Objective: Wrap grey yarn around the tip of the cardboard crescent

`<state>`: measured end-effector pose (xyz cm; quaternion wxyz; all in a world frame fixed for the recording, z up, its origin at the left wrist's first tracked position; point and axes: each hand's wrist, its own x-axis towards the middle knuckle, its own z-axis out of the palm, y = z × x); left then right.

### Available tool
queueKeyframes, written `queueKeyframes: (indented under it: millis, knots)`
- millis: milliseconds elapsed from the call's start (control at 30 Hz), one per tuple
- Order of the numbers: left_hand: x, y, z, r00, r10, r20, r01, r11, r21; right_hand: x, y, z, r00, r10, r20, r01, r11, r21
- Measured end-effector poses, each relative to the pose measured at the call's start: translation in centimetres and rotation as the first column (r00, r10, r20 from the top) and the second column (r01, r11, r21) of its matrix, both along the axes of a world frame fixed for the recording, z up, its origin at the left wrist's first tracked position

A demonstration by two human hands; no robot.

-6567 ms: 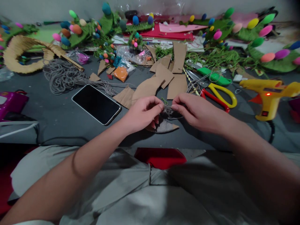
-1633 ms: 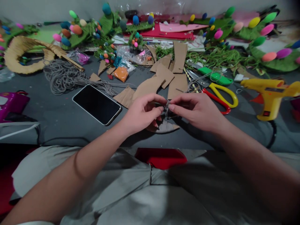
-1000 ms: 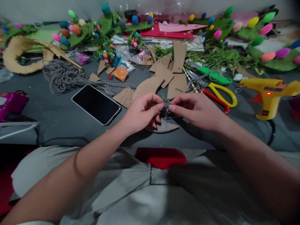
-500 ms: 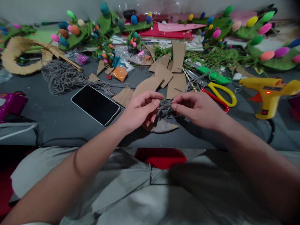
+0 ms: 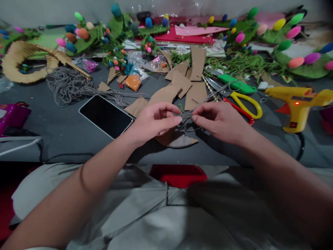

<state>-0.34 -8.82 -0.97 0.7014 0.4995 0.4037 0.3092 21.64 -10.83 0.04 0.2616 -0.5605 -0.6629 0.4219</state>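
Since the earlier frame, the left hand (image 5: 153,122) is lowered slightly and its fingers drawn closer; a grey cord (image 5: 186,118) is pinched between both thumb-and-fingertip pairs, the right hand (image 5: 220,120) holding the other end just above a cord-wrapped card piece (image 5: 179,139). Wrapping is judged partly done: part of the card is still bare. Glue gun (image 5: 299,104) lit, untouched.

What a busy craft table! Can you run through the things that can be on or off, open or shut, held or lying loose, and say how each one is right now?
Left hand: pinched shut on the grey cord.
Right hand: pinched shut on the same cord.
Grey cord: held between both hands.
Glue gun: orange light on, lying on the table.
Phone: screen dark, face up.
Scissors: lying untouched; blades hard to make out.
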Motion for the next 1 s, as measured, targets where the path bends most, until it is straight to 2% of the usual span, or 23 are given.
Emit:
queueKeyframes:
  millis: [67,167,300,533,933,1000]
  knots:
    - [0.3,-0.2,-0.1,0.994,-0.008,-0.111,0.017,0.997,0.082,0.1,0.0,0.1,1.000,-0.003,-0.007,0.003,1.000,-0.013]
    - [0.8,-0.3,-0.4,0.985,0.079,-0.156,-0.059,0.990,0.131,0.3,-0.2,0.2,1.000,0.005,-0.018,-0.006,0.999,-0.040]
    - [1.3,-0.3,-0.7,0.970,0.235,-0.064,-0.230,0.970,0.077,0.5,-0.3,0.4,0.999,0.035,-0.022,-0.036,0.998,-0.051]
    - [1.0,0.3,-0.7,0.908,0.399,0.129,-0.393,0.917,-0.076,0.7,-0.2,0.3,1.000,0.013,0.018,-0.012,0.997,-0.074]
    - [0.9,0.3,-0.5,0.899,0.370,0.236,-0.343,0.928,-0.146,1.0,-0.2,0.2,1.000,0.024,-0.008,-0.024,0.997,-0.072]
    - [0.9,0.3,-0.6,0.914,0.322,0.247,-0.295,0.945,-0.142,0.9,-0.2,0.3,0.999,0.031,-0.027,-0.033,0.996,-0.080]
